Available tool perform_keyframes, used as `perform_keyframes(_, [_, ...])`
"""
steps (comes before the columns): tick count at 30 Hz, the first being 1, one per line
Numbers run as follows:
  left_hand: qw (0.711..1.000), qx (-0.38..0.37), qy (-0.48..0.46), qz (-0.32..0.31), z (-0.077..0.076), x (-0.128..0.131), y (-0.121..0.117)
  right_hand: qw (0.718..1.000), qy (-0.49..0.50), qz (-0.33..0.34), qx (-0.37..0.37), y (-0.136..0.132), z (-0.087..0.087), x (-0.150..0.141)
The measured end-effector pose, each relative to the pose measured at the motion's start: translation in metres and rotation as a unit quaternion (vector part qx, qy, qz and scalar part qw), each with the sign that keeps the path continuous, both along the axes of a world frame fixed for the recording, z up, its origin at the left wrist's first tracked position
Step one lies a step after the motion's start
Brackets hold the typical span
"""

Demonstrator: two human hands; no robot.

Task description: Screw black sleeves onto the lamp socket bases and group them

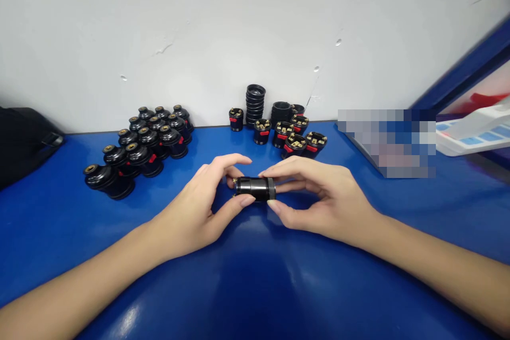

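A black lamp socket body (255, 188) lies sideways between my two hands, just above or on the blue table; I cannot tell which. Small brass terminals show at its left end, and a ribbed black ring (271, 188) sits round its right end. My left hand (199, 202) grips the left part, thumb on the near side and fingers behind, the index finger raised off it. On the ring's side, my right hand (326, 196) pinches the right end between thumb and fingers. The socket body's far side is hidden.
Capped black lamp sockets (145, 158) with red switches stand in rows at the left. Behind my hands are open socket bodies (295, 144) with brass terminals and a stack of black threaded rings (255, 105). A black bag (27, 141) lies far left, a white tray (478, 130) right.
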State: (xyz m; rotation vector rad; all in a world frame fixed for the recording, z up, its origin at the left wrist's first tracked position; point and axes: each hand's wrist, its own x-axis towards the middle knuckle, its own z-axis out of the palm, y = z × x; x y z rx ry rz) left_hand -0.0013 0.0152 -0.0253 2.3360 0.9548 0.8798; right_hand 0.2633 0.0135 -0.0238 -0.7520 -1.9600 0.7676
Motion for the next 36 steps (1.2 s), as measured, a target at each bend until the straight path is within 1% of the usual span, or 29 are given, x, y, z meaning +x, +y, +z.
perform_keyframes(3, [0.997, 0.063, -0.034, -0.009, -0.003, 0.001, 0.001, 1.000, 0.005, -0.002, -0.007, -0.001, 0.000, 0.000])
perform_keyframes(4, [0.997, 0.073, -0.036, -0.007, -0.003, 0.002, 0.001, 1.000, 0.003, -0.001, -0.006, -0.001, 0.000, 0.000])
perform_keyframes(6, [0.998, 0.052, -0.026, 0.011, -0.001, 0.002, 0.000, 1.000, -0.001, -0.001, -0.001, -0.001, 0.001, 0.000])
perform_keyframes(8, [0.999, -0.002, -0.012, 0.032, 0.001, 0.003, -0.002, 1.000, -0.002, -0.004, 0.004, -0.001, 0.001, -0.001])
perform_keyframes(9, [0.999, -0.022, -0.006, 0.035, 0.002, 0.003, -0.002, 1.000, -0.002, -0.006, 0.006, -0.001, 0.001, -0.001])
perform_keyframes(11, [0.999, -0.034, -0.006, 0.029, 0.003, 0.002, -0.003, 1.000, -0.004, -0.008, 0.009, -0.001, 0.001, -0.001])
perform_keyframes(14, [0.999, 0.002, -0.032, 0.019, 0.001, 0.002, -0.002, 1.000, -0.002, -0.009, 0.006, -0.001, 0.001, -0.001])
perform_keyframes(16, [0.997, 0.052, -0.049, 0.009, -0.001, 0.002, 0.000, 1.000, 0.003, -0.009, 0.001, -0.001, 0.001, -0.001])
perform_keyframes(18, [0.993, 0.110, -0.049, 0.001, -0.002, 0.002, 0.001, 1.000, 0.006, -0.007, -0.003, -0.001, 0.001, -0.002])
perform_keyframes(19, [0.991, 0.126, -0.043, 0.000, -0.002, 0.002, 0.001, 1.000, 0.006, -0.006, -0.004, -0.001, 0.001, -0.002])
perform_keyframes(20, [0.991, 0.126, -0.034, 0.002, -0.001, 0.002, 0.001, 1.000, 0.005, -0.004, -0.005, -0.001, 0.002, -0.002])
perform_keyframes(21, [0.994, 0.108, -0.025, 0.006, 0.000, 0.002, 0.001, 1.000, 0.004, -0.003, -0.006, -0.001, 0.002, -0.002])
perform_keyframes(24, [1.000, 0.017, 0.003, 0.013, 0.005, 0.003, -0.001, 1.000, 0.004, 0.001, -0.008, -0.001, 0.002, -0.002])
perform_keyframes(25, [1.000, -0.002, 0.011, 0.012, 0.006, 0.003, -0.001, 1.000, 0.003, 0.004, -0.008, 0.000, 0.002, -0.002])
perform_keyframes(27, [1.000, -0.010, 0.022, 0.010, 0.007, 0.003, -0.002, 1.000, 0.001, 0.007, -0.005, 0.000, 0.002, -0.001])
perform_keyframes(30, [1.000, 0.012, 0.002, 0.006, 0.005, 0.002, -0.002, 1.000, -0.002, 0.001, -0.003, 0.000, 0.001, 0.000])
perform_keyframes(33, [0.997, 0.074, -0.033, -0.005, 0.000, 0.001, 0.000, 1.000, 0.000, -0.002, -0.010, -0.001, 0.002, -0.001])
perform_keyframes(35, [0.992, 0.119, -0.035, -0.002, -0.001, 0.000, 0.002, 1.000, -0.003, 0.000, -0.013, -0.001, 0.003, -0.001])
perform_keyframes(36, [0.992, 0.125, -0.030, 0.004, -0.001, 0.000, 0.003, 1.000, -0.005, 0.000, -0.015, -0.001, 0.003, -0.001])
